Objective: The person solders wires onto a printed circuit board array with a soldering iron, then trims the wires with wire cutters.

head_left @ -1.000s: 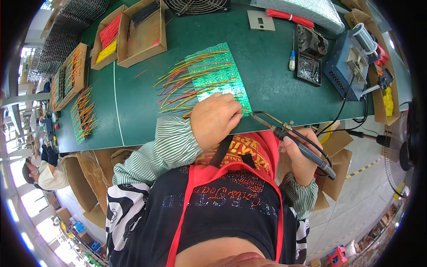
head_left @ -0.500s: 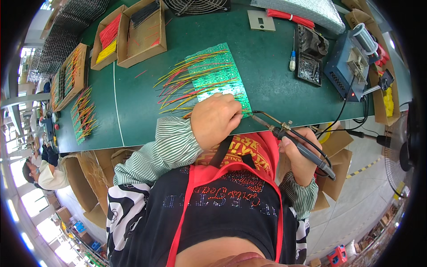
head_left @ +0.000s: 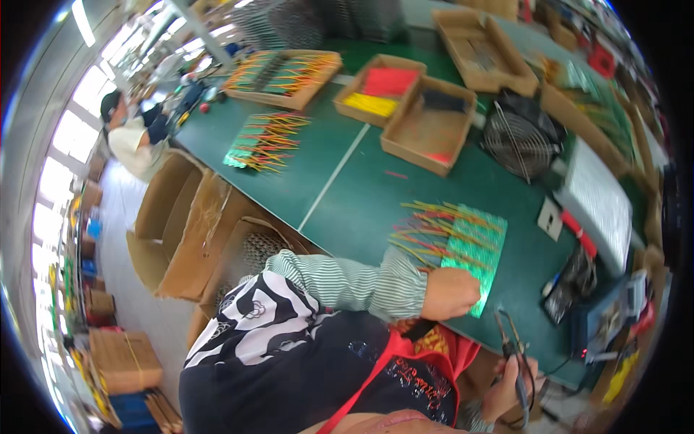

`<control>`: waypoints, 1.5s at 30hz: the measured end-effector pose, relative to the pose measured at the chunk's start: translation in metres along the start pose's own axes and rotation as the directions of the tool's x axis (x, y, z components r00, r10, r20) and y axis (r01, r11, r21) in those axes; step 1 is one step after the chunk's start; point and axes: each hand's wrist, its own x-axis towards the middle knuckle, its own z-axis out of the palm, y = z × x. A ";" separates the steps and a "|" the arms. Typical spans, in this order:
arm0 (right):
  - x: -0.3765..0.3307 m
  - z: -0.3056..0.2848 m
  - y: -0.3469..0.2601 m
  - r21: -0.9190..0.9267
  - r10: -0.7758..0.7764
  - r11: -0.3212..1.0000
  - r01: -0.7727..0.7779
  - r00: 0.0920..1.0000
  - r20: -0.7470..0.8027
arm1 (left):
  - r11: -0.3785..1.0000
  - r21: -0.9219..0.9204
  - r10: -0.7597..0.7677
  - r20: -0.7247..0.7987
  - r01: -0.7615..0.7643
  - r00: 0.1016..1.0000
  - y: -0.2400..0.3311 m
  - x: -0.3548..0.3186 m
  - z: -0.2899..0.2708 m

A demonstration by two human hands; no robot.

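Green board (head_left: 486, 248) partly hidden by left hand (head_left: 454, 292), fingers' hold unclear; right hand (head_left: 506, 387): fingers round blurred soldering iron (head_left: 510, 350).

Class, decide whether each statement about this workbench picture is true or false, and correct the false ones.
1. The right hand holds a soldering iron. True.
2. The left hand is spread flat with straight fingers. False: it is curled, at the near end of a green circuit board.
3. A second wired board lies left of the white line. True.
4. The yellow wires lie in the same box as the black ones. False: they lie beside red wires.
5. Another person is at the picture's left. True.
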 end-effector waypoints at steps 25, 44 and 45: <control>0.025 0.024 -0.027 0.036 0.108 0.994 -0.106 0.992 -0.067 | 0.803 0.476 -0.205 -0.346 0.360 0.915 -0.247 0.073 -0.238; 0.042 0.034 -0.036 0.128 0.184 0.973 -0.194 0.979 0.092 | 0.897 -0.427 -0.065 0.135 0.117 0.989 -0.078 0.031 -0.135; 0.040 0.032 -0.036 0.147 0.171 0.971 -0.186 0.979 0.108 | 0.882 -0.458 -0.041 0.163 0.112 0.986 -0.072 0.034 -0.126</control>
